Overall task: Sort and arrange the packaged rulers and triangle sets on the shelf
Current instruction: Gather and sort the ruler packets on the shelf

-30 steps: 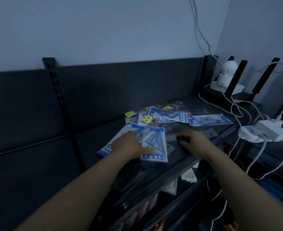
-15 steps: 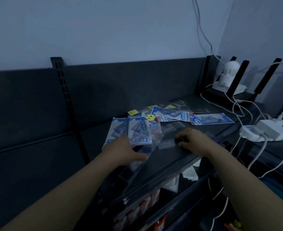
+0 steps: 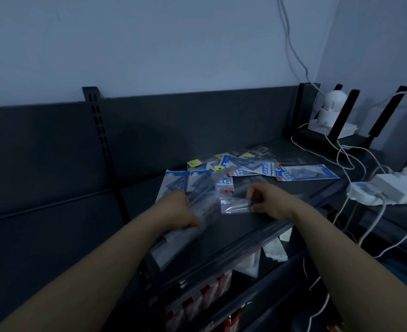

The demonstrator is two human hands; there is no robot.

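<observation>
In the head view, a long clear plastic ruler pack (image 3: 205, 197) is gripped by the left hand (image 3: 177, 213) at the near left of the dark grey metal shelf (image 3: 245, 233), the fingers being curled round it; the pack is held tilted, its far end raised over the blue-and-white carded triangle set packs (image 3: 176, 183) laid flat just beyond that hand; a small clear plastic sleeve (image 3: 233, 206) is pinched at its right end by the right hand (image 3: 272, 202), near the shelf's front edge; further blue-and-white packs (image 3: 303, 173) and small yellow tags (image 3: 194, 162) are scattered farther back and to the right; a white power strip (image 3: 389, 185) with white cables is seen at the right, and a white dome camera (image 3: 330, 106) at the far right corner.
</observation>
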